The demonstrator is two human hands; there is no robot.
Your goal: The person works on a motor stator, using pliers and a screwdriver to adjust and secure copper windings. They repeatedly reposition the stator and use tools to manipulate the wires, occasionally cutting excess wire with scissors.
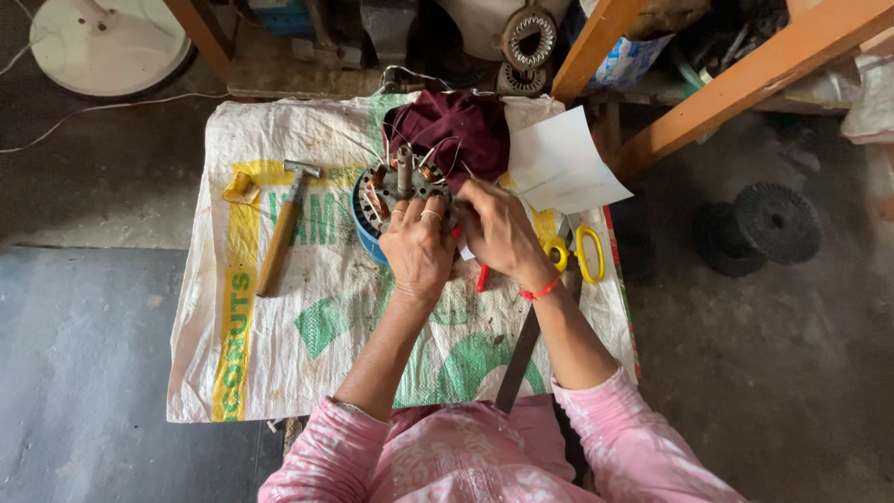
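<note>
At the far left of your desk, which is lying under a coarse white woven sack [279, 373] printed in yellow and green, one hammer with a smooth wooden handle and steel head [282, 231] is resting at a slant, just beside a crumpled scrap of yellow tape [240, 189]. Moving right, one round metal motor stator with copper windings and a grey shaft at its centre [402, 184] is sitting on a blue ring, touching a bunched maroon cloth [461, 126] behind it. Your left hand [419, 247] is curling against the stator's near edge, two rings showing on its fingers [424, 216]; its grip on the stator I cannot tell for sure. Your right hand [501, 231] is pinching at the stator's right rim, fingers bent tight over thin wire. Past it, one white paper sheet [559, 163] and one pair of yellow-handled scissors [579, 253] are lying.
</note>
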